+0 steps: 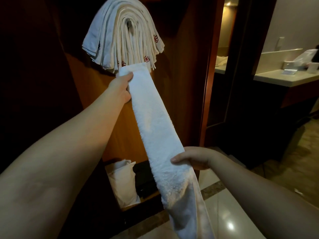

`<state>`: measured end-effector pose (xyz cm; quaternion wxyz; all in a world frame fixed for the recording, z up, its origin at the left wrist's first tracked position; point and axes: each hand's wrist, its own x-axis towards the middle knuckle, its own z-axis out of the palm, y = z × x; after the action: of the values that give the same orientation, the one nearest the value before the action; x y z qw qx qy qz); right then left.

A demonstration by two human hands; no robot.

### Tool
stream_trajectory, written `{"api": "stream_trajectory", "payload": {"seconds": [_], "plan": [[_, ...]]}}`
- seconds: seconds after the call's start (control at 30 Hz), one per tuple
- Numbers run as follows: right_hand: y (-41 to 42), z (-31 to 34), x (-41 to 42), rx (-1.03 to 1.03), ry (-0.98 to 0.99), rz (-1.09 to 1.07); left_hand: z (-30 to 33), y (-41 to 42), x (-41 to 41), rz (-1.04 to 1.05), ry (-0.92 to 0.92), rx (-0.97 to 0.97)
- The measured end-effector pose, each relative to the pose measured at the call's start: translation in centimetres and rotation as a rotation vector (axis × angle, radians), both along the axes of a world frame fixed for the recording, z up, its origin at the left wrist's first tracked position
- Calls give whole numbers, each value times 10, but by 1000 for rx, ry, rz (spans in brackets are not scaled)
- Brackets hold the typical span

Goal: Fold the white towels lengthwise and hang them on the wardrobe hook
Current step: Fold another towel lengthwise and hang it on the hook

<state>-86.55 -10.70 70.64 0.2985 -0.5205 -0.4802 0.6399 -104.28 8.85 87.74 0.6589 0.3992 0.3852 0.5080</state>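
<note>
The left hand [123,88] pinches the upper end of a long, narrow, lengthwise-folded white terry towel [155,128], thumb laid across its front face and the other fingers hidden behind the cloth. The right hand [195,158] grips the same towel lower down, thumb on the near face and fingers curled round the back edge. Between the two hands the towel runs taut on a slant from 12 o'clock down toward 5 o'clock; below the right hand its free end hangs loose and leaves the bottom of the view.

The towel's top edge sits just under a thick bundle of folded white towels [124,33] draped over a small dark metal wardrobe hook [129,23] at 12 o'clock; whether the held towel touches them I cannot tell. Several hanging towels carry a small red embroidered pinwheel-like emblem [146,59] near their hems; no lettering can be read.

Behind stands a brown wooden wardrobe panel [181,83]. At 6 o'clock, on the wardrobe's low shelf, a white fabric bag or pillow [122,180] leans beside a dark box [145,180]. The glossy pale tiled floor [229,218] with a darker border strip lies at 5 o'clock. At 3 o'clock a pale stone counter [276,78] holds a tissue box and small white items, too blurred to name further.
</note>
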Motion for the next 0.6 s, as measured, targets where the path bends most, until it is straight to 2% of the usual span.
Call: {"api": "stream_trajectory", "payload": {"seconds": [0.1,0.2,0.23,0.33,0.37,0.47,0.6], "plan": [[-3,9,-1,12,80,-67,-12,0,1,-11,7,-17],[-3,26,2,64,231,-196,-42,-7,-7,-226,-96,-96],[-2,33,3,97,270,-227,-58,-12,-8,-303,-61,-138],[5,55,5,228,350,-311,-118,-34,-6,-427,234,-204],[8,61,6,261,363,-344,-139,-45,-4,-436,274,-189],[16,74,9,325,353,-467,-189,-80,-1,-475,233,-90],[22,85,11,406,257,-539,-201,-109,-5,-463,200,-61]]}}
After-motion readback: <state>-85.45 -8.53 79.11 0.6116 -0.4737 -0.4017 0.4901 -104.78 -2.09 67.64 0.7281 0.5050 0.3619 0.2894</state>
